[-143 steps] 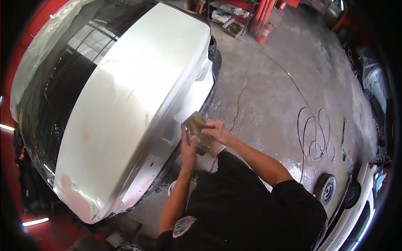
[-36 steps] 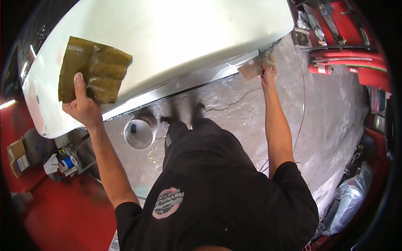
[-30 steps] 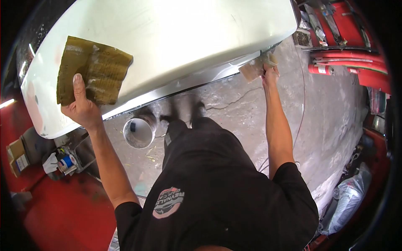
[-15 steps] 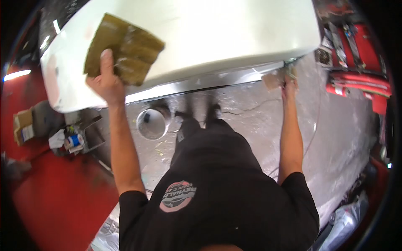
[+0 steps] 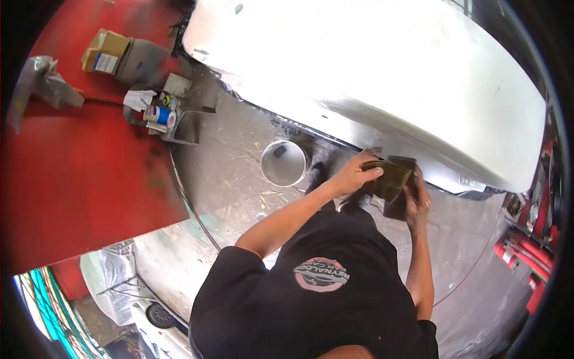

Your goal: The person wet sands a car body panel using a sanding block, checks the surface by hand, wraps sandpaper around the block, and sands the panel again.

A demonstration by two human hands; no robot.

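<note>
A creased brown sheet of sandpaper (image 5: pixel 382 182) is held between my hands, just below the edge of a white car body panel (image 5: pixel 359 54). My left hand (image 5: pixel 354 175) pinches its left side, thumb on top. My right hand (image 5: pixel 418 200) grips the right side, fingers curled around it. The sheet is bent, and a darker flap (image 5: pixel 402 161) shows behind it; whether that is the same sheet or a second piece, I cannot tell.
A white bucket (image 5: pixel 284 163) stands on the stained floor near my feet. At left, a stool (image 5: pixel 185 128) carries cans and a white cloth, beside a red surface (image 5: pixel 78 179) and a cardboard box (image 5: pixel 107 48). A hose (image 5: pixel 194 209) crosses the floor. Red equipment (image 5: pixel 532 254) is at right.
My left hand has brought the sandpaper down off the panel, and my right hand has come in from the panel's lower right corner to meet it. The view has turned.
</note>
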